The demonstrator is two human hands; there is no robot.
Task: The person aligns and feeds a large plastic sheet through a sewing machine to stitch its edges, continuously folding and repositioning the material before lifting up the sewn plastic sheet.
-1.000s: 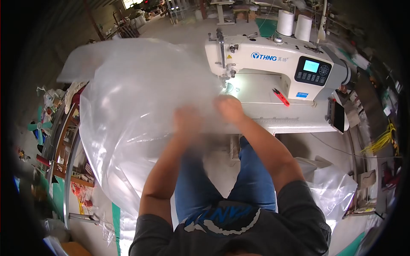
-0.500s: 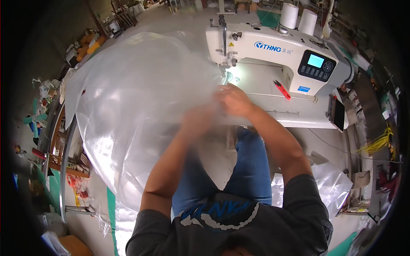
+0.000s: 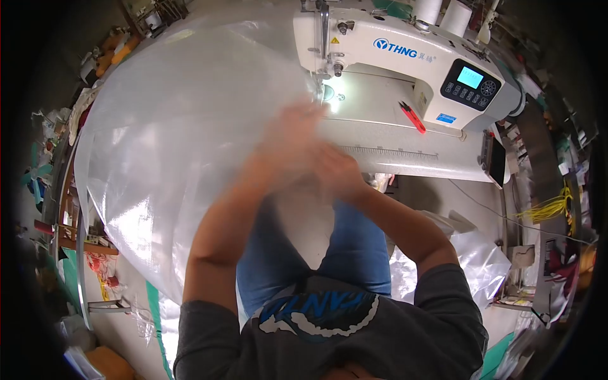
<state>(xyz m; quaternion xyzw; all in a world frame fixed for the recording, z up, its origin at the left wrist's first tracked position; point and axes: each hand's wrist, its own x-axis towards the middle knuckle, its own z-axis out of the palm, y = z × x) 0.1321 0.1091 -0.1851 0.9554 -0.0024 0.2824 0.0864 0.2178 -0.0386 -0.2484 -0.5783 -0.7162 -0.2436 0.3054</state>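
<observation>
Floor [image 3: 130, 342]: pale, with green strips [image 3: 155, 313] at lower left and lower right. Left side: wooden shelving [image 3: 88, 247], loaded with small items. Right side: long dark ledge [image 3: 543, 145]. Upper left: dark surface [image 3: 95, 31], probably a wall; lighting there is dim.

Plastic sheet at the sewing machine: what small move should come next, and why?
Probably smooth the plastic sheet just before the lit stitching area of the sewing machine. The sheet spreads wide and creased leftward; the left hand is close to that area, the right hand nearer the body. Blur hides their grip.
</observation>
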